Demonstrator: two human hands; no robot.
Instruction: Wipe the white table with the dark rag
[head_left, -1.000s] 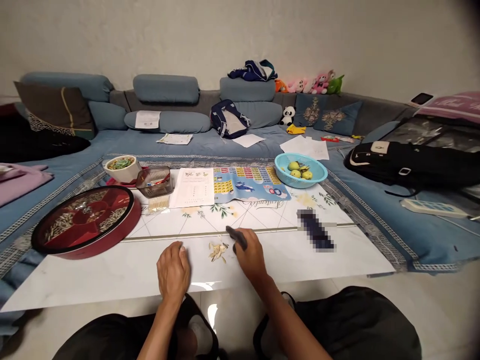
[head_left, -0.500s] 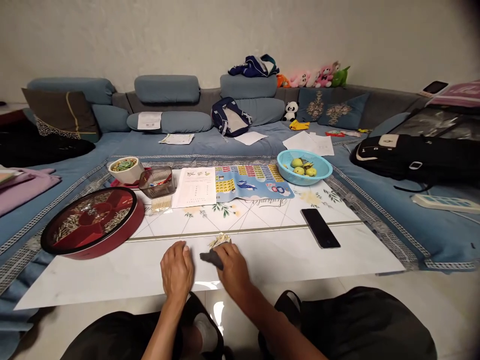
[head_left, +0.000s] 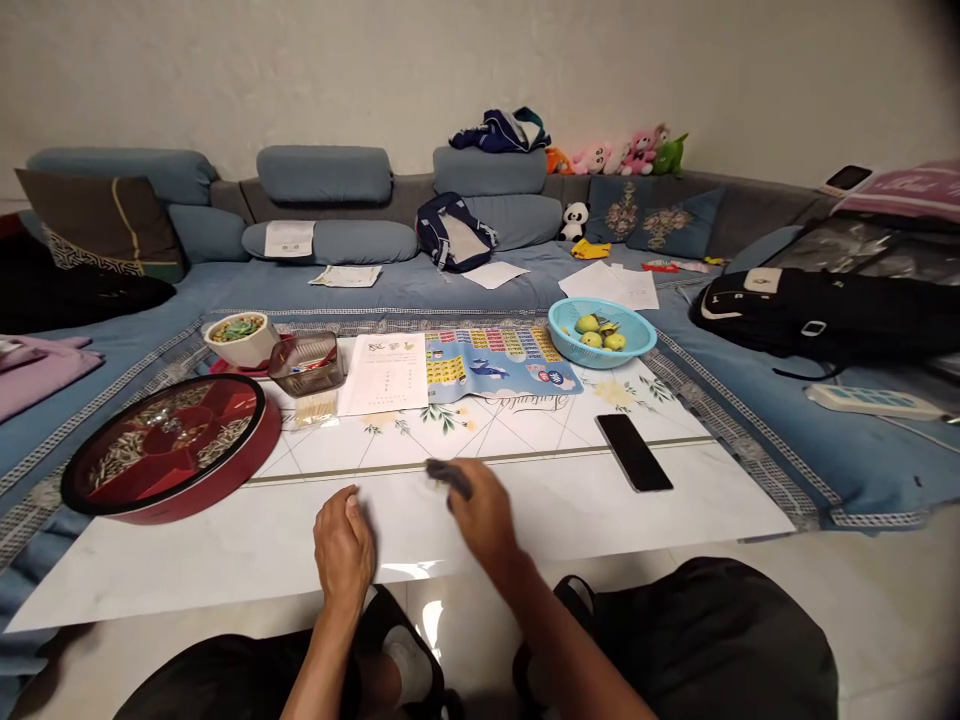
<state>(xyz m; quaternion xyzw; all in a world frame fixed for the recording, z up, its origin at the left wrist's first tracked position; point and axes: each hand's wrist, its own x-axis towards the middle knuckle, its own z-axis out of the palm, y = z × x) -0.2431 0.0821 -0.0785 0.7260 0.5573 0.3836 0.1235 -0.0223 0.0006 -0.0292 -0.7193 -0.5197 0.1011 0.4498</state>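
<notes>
My right hand (head_left: 484,510) grips a dark grey cloth (head_left: 454,478) over the white tabletop (head_left: 570,515), just in front of the gold line across it. A few pale scraps (head_left: 435,485) show beside the cloth; the hand and cloth may hide more of them. My left hand (head_left: 343,545) rests at the near table edge, fingers curled in and thumb against them, with nothing visible in it. A gap of bare tabletop lies between the two hands.
A red round snack tray (head_left: 225,490) with a clear lid stands at left. Behind are a brown plastic box (head_left: 307,365), a potted succulent (head_left: 244,340), a printed sheet (head_left: 384,375) and a blue poster (head_left: 495,365). A phone (head_left: 634,452) and a blue fruit basket (head_left: 637,340) are at right.
My right hand has moved the cloth slightly away from me and to the right. The pile of pale scraps seen before is now mostly out of sight. My left hand stays nearly in place.
</notes>
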